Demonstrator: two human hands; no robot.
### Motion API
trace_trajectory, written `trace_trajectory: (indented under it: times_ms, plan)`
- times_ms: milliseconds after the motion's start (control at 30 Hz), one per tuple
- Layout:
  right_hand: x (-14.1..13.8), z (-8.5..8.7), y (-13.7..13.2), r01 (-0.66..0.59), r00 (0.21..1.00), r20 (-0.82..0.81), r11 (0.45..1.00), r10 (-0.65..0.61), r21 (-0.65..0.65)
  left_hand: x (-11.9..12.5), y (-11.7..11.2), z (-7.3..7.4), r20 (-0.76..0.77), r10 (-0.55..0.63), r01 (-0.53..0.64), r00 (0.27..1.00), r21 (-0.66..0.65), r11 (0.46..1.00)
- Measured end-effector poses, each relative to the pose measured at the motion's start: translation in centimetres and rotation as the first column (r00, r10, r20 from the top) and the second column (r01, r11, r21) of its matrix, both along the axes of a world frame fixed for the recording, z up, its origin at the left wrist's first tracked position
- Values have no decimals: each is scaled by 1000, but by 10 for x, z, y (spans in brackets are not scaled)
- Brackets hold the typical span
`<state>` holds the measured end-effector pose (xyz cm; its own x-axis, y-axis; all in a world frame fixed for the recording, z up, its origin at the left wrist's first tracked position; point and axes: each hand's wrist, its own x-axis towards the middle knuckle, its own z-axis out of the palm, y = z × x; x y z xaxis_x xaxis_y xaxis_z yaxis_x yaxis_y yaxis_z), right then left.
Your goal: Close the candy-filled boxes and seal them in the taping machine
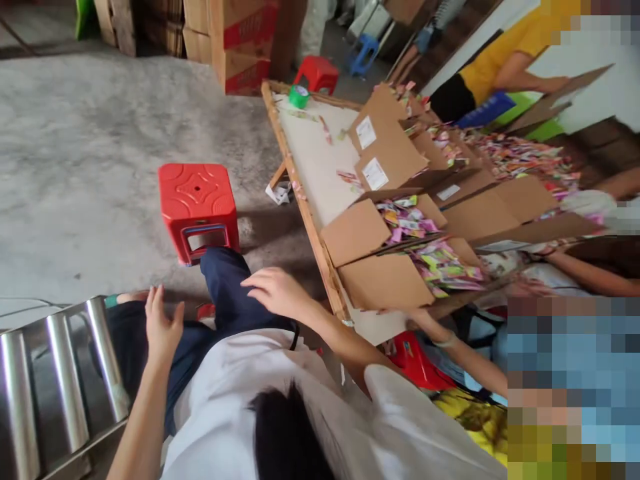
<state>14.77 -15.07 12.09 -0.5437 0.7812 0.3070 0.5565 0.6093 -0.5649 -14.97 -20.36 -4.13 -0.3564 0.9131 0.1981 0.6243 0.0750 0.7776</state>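
head view: packets blurred (co-workers cropped)

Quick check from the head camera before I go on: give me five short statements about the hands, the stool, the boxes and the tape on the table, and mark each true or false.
1. Both hands are empty. True: the left hand and the right hand are open, holding nothing.
2. The red stool stands on the table. False: it stands on the concrete floor, left of the table.
3. The open cardboard boxes hold colourful packets. True.
4. The roll of green tape lies inside a box. False: it lies on the table's far corner, apart from the boxes.
5. The right hand grips a box flap. False: it hovers over the dark trouser leg, short of the boxes.
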Motion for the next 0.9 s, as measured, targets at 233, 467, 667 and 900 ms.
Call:
trace_trajectory:
  times_ms: [233, 467, 667, 900]
  plan:
    - [170, 89, -47, 791, 544, -236, 399, -805, 463, 42, 47, 8, 103, -176, 189, 979, -136, 972]
    - [218, 37, -3, 854, 418, 7, 395, -909, 340, 148, 69, 38, 200, -562, 592, 803, -156, 791]
    - [249, 37, 10, 838, 470, 40, 460, -882, 293, 222, 72, 64, 427, -641, 747, 638, -142, 649]
    - [293, 57, -48, 780, 571, -46, 523, -820, 344, 335, 111, 92, 832, -402, 799, 382, -79, 597]
